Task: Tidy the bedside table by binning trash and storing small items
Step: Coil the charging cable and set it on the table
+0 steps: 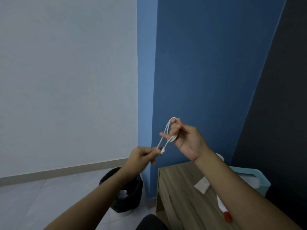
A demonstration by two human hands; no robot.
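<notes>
Seemingly thin white cable [167, 133], looped, taut

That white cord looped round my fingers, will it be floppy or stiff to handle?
Probably floppy: the white cord bends into tight loops round fingers of the right hand. Likely light, since the left hand holds its end with a pinch. The loops may spring loose once released.

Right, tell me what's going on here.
A person holds a white cable up before the blue wall: it loops round fingers of the right hand, and the left hand pinches its end. Below, a paper scrap and a red-capped pen lie on the wooden bedside table. A black bin on the floor holds crumpled white trash.
</notes>
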